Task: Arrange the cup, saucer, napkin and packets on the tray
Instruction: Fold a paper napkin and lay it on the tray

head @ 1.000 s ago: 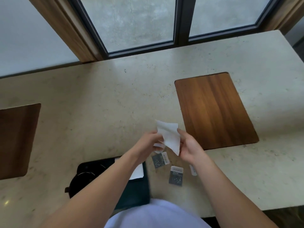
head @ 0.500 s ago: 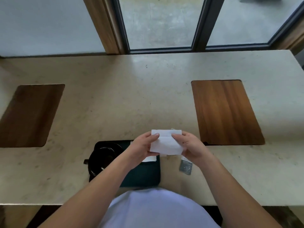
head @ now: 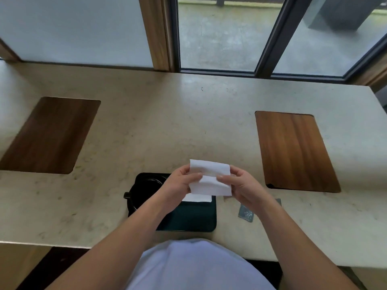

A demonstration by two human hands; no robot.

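Observation:
Both hands hold a white napkin (head: 210,177) flat above the dark tray (head: 194,218), which lies at the near edge of the stone counter (head: 167,126). My left hand (head: 179,182) pinches the napkin's left side and my right hand (head: 240,185) its right side. A black cup on a black saucer (head: 144,191) stands on the tray's left part, partly hidden by my left forearm. A second white paper (head: 198,198) lies on the tray under the napkin. One grey packet (head: 246,213) lies on the counter to the right of the tray, partly covered by my right wrist.
Two wooden inlays are set into the counter, one at the left (head: 48,135) and one at the right (head: 293,151). Windows and a wooden post (head: 157,32) run along the far edge. The counter's near edge is just in front of my body.
The napkin has gone from hanging tilted between my fingers to being held level and wide in both hands. The view has shifted, so the tray and counter appear more centred.

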